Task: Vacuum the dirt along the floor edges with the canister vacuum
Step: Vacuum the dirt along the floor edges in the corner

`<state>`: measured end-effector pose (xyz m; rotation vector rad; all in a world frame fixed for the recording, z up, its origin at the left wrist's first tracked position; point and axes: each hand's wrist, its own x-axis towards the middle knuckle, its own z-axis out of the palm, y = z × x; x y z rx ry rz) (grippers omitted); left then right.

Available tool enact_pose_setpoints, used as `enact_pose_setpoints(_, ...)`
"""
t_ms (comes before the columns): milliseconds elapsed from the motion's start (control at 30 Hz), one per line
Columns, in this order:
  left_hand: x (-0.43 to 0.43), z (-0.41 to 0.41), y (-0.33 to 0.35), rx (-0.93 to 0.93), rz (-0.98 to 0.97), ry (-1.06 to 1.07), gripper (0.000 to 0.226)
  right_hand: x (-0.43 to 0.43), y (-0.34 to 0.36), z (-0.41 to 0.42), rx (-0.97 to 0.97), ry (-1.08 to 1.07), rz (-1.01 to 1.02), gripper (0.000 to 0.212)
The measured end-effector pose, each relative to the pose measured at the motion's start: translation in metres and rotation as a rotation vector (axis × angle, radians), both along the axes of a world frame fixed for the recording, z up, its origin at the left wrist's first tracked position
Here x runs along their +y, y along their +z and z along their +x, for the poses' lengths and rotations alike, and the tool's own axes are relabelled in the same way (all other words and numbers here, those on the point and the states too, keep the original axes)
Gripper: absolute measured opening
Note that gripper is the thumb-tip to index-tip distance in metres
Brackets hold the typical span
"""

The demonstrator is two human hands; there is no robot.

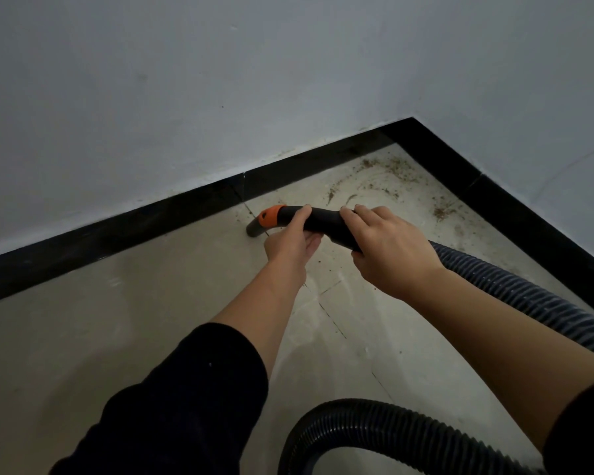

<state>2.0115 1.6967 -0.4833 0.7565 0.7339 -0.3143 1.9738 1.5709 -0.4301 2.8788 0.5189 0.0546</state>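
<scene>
Black wand (323,223) of the canister vacuum, held roughly level above the floor (83,337) in both hands, near the far edge. Left hand (290,243) cupping the wand from below just behind the orange collar (271,216), thumb over the top, fingers curled up round the tube. Right hand (388,250) clamped over the rear of the wand, fingers close together and wrapped down over it. Nozzle tip (254,231) bent downward, just beside the black skirting (134,234) at the far edge, by a tile joint (331,320); contact with the floor not discernible. Ribbed hose (528,296) leaving the rear of the wand toward the right edge, with a second loop lying at the near edge. Brown dirt (391,169) scattered in the far right corner, where two runs of skirting meet, and thinning along the right edge; a few specks beneath the hands. Pale tile extending left of the nozzle tip along the far edge, beneath the white wall (186,80). Dark sleeves (186,389) pushed back to the forearms.
</scene>
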Motion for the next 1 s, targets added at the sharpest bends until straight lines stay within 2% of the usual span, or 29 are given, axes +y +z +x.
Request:
enact_pose_setpoints(400, 0.002, 0.006, 0.000, -0.003, -0.019, 0.018, 0.019, 0.007, -0.001, 0.005, -0.012, -0.008, -0.012, 0.058)
enact_pose_setpoints(1000, 0.026, 0.012, -0.002, -0.011, -0.005, 0.035, 0.021, 0.029, -0.005, 0.011, -0.009, 0.011, -0.022, 0.063)
